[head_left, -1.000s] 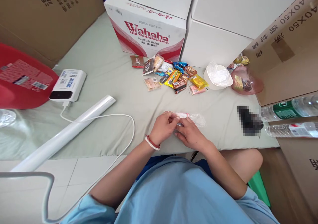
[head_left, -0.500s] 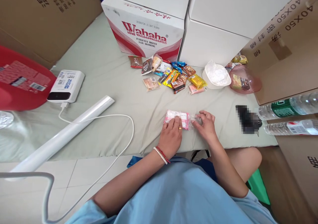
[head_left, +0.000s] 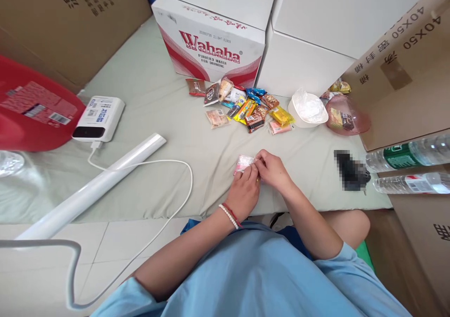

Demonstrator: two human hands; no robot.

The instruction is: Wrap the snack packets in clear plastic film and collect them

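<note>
On the cloth-covered surface lies a small pink-and-white packet [head_left: 243,163], its right part hidden by my hands. My left hand [head_left: 243,189], with a red and a beaded bracelet at the wrist, holds the packet down with its fingers bent over the lower right part. Closed in a pinch, my right hand [head_left: 271,167] grips the packet's right end, touching the left fingertips. What exactly sits between the right fingers is covered. Beyond the hands is a pile of wrapped snacks [head_left: 255,121], with a pale snack packet [head_left: 217,118] at its left.
Behind the snacks stands a Wahaha water carton [head_left: 211,49]. A white bowl [head_left: 291,110] and a pink bowl [head_left: 363,120] are at right, near two plastic bottles [head_left: 401,156]. On the left are a white device [head_left: 105,115], its cable [head_left: 191,181], a long white tube [head_left: 105,178] and a red container [head_left: 35,110].
My right hand has moved left, from clear plastic beside the packet to the packet's right end, and its fingers have closed. My left hand stays on the packet.
</note>
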